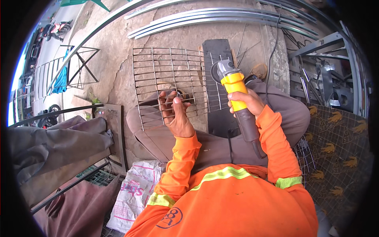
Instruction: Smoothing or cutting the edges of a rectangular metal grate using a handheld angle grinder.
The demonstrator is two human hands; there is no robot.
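My right hand (pixel 249 102) is wrapped round the yellow body of an angle grinder (pixel 235 83). The grinder's metal head and disc lie over the right edge of a wire mesh panel (pixel 170 71); whether the disc touches a wire I cannot tell. My left hand (pixel 176 114) grips the mesh near its lower edge, with the thumb on top and fingers curled at the wires. Under the mesh's right side stands a dark flat bar or board (pixel 221 122), between my legs. The grinder's cord runs down from its dark handle end.
Long shiny metal channels (pixel 205 19) lie on the concrete ahead. Metal frames (pixel 331 51) stand at the right, above a dark patterned sheet (pixel 335 150). At the left are grey cloths (pixel 55 136) over a rack and a white sack (pixel 134 193). A street with motorcycles (pixel 59 29) lies beyond.
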